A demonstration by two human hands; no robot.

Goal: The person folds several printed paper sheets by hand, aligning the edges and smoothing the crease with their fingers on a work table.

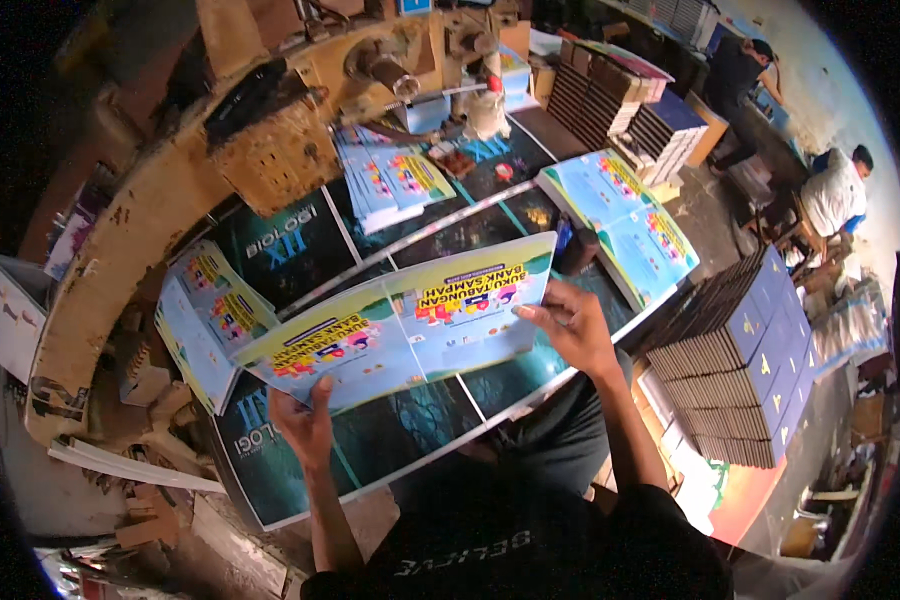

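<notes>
I hold a wide light-blue and yellow printed cover sheet [470,340] in front of me, raised and tilted above the table. It shows two matching printed panels side by side and bends slightly. My left hand [305,425] grips its lower left edge, thumb on the front. My right hand [570,325] pinches its right edge with the thumb on the printed side. Whether it is one sheet or several together I cannot tell. Below it lies a dark teal printed sheet [410,425] covering the work table.
A stack of similar covers [625,225] lies at the right; another pile [200,320] sits at the left. Folded booklets [385,180] lie farther back under a rusty machine [280,150]. Blue-covered books [740,350] stand stacked on my right. Two people sit at the far right.
</notes>
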